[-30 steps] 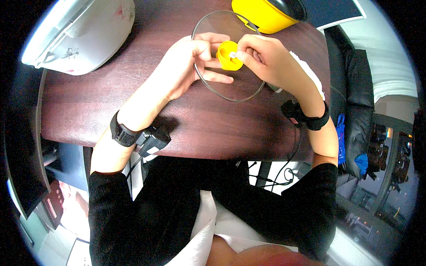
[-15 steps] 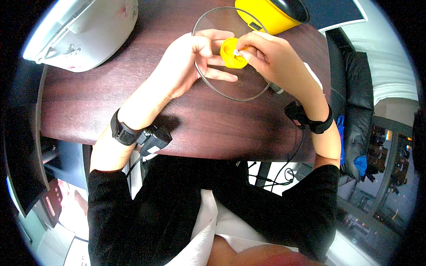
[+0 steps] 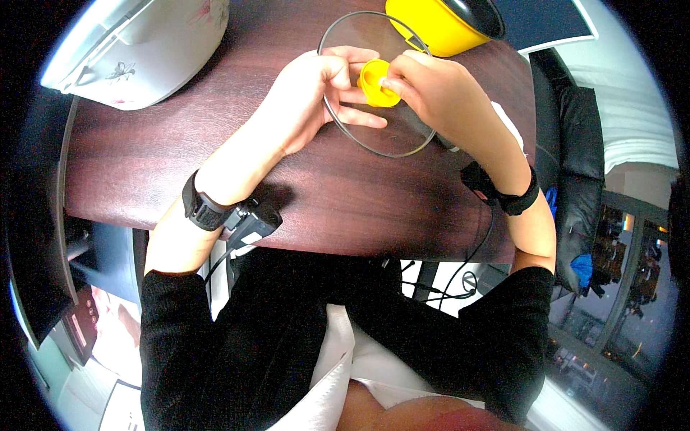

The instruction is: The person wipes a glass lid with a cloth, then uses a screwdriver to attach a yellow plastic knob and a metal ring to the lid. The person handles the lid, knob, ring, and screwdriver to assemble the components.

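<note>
A round clear glass lid point(image 3: 359, 136) with a grey rim is held up over the table. My left hand point(image 3: 316, 90) is closed on its left side, thumb near the rim and fingers spread behind the glass. A hollow yellow knob point(image 3: 375, 90) sits near the middle of the lid, against those fingers. I cannot tell on which side of the glass it lies. My right hand point(image 3: 424, 86) pinches thumb and forefinger together at the knob's centre. The small silvery piece seen there half a second ago is now hidden behind the fingertips.
Beyond the lid stands a yellow pot point(image 3: 431, 27) with a dark inside. A white flower-patterned container point(image 3: 165, 57) is at the far left of the brown table point(image 3: 359, 215). Black devices with cables are strapped to both wrists. A black padded seat point(image 3: 578, 144) stands at the right.
The lid has tilted slightly and shifted a little to the right with the knob. My right fingertips have turned and now cover the silvery piece at the knob's centre.
</note>
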A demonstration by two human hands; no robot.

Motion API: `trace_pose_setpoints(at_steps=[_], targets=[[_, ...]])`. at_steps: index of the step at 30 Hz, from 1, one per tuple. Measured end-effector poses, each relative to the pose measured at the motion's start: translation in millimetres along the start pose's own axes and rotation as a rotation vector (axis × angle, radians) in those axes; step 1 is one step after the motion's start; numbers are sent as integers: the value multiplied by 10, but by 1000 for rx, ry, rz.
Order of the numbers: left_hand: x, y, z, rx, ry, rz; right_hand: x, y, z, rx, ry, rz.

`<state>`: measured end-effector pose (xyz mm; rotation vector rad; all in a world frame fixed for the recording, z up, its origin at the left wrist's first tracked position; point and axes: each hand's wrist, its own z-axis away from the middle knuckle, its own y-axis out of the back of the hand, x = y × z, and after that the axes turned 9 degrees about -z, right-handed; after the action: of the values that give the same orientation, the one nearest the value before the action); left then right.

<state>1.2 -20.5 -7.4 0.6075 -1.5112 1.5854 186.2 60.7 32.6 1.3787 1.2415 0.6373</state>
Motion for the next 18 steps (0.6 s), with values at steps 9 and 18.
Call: trace_pose_setpoints(at_steps=[9,18], targets=[[12,4,13,-27,-14,26,36,-39,-5,55,-19,-8],[7,12,4,-27,-26,12,-71,79,-1,10,-21,-86]])
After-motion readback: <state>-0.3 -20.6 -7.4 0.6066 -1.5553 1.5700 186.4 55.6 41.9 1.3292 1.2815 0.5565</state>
